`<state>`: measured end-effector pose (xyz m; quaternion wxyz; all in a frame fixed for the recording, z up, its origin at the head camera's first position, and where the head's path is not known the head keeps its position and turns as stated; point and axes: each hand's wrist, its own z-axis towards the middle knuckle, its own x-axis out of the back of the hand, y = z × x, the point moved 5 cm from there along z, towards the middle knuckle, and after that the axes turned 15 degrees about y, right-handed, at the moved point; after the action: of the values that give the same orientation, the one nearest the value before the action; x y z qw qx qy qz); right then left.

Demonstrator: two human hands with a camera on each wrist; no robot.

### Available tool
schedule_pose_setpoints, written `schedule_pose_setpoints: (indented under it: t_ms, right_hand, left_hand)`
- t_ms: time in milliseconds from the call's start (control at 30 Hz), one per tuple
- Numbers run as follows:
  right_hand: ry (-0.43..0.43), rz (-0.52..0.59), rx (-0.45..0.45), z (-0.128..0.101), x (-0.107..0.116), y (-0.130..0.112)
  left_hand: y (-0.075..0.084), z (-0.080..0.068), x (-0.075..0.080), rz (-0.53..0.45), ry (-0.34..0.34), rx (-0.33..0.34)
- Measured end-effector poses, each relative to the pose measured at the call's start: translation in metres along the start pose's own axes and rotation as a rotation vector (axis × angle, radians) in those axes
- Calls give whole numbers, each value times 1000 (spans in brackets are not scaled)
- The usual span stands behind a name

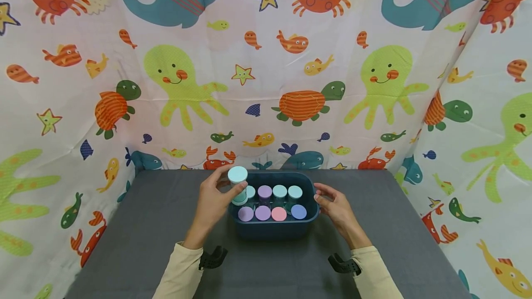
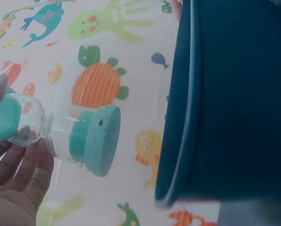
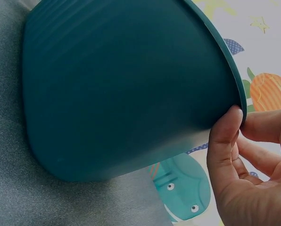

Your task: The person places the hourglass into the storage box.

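Note:
My left hand [image 1: 211, 200] holds a sand timer [image 1: 237, 176] with pale teal end caps above the left end of a dark blue bin [image 1: 274, 231]. In the left wrist view, the sand timer [image 2: 103, 141] has clear glass bulbs with teal sand, and the fingers lie along one bulb. The far cap sticks out free of the hand, apart from the bin's rim. My right hand [image 1: 338, 211] pinches the right rim of the bin; in the right wrist view the thumb [image 3: 224, 136] presses the outer wall.
Several more sand timers stand upright in two rows inside the bin, with teal, purple, pink [image 1: 279, 214] and blue [image 1: 299, 212] caps. The bin sits on a grey-covered table [image 1: 166, 243]. Behind and beside it hangs a curtain [image 1: 266, 146] printed with sea animals.

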<state>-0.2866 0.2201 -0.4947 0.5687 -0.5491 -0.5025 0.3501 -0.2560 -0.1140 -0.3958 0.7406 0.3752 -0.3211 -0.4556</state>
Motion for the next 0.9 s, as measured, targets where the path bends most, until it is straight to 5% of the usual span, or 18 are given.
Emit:
schedule_pose_setpoints:
  t_ms: [500,900]
  right_hand:
    - [-1,2,-3,1,0,1]
    - [-3,18,-6,0,0,0]
  left_hand:
    - [5,-9,-60,-29,-156,61]
    - [-5,-13,-88,-92,-246,113]
